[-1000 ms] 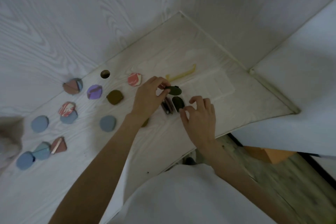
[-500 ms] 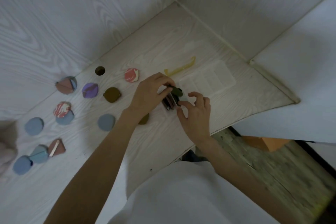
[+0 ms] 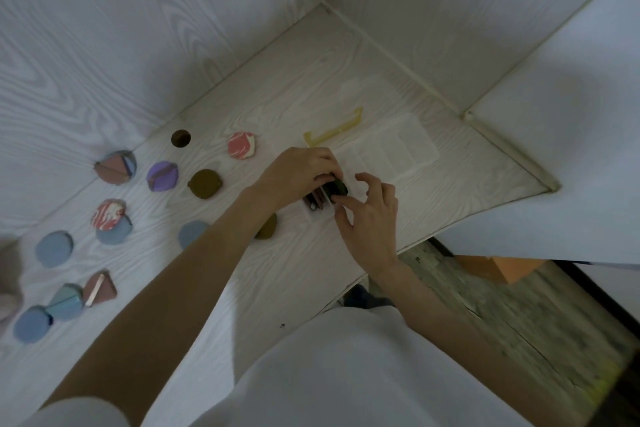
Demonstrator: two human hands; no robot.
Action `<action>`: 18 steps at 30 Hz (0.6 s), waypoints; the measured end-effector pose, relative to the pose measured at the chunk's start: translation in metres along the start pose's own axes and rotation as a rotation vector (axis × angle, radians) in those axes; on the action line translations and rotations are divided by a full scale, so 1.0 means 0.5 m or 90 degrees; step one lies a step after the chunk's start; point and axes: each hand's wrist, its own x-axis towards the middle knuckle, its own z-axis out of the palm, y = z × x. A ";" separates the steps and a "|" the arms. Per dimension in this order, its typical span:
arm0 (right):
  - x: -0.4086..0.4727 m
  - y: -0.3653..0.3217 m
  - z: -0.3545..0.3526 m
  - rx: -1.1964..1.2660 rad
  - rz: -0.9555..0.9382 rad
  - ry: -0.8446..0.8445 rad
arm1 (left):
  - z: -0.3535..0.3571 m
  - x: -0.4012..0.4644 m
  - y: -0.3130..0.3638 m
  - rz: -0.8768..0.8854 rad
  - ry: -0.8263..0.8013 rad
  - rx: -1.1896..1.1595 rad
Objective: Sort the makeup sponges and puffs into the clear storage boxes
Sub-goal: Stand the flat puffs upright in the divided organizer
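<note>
The left hand [image 3: 298,173] is pinching a dark green sponge [image 3: 337,188] with curled fingers over the small clear box [image 3: 320,208] near the desk [image 3: 311,94] front edge. The right hand [image 3: 369,218] is touching it, fingers loosely spread. Bare desk is lying toward the corner.

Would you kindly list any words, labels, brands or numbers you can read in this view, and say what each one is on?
None: no readable text shows anywhere.
The clear storage box, the scattered puffs such as the pink marbled puff, and the yellow strip show no print; the picture is dim and slightly blurred.
</note>
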 end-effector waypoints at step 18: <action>0.068 0.014 -0.028 -0.028 -0.115 0.015 | 0.056 -0.074 0.013 -0.054 0.091 0.194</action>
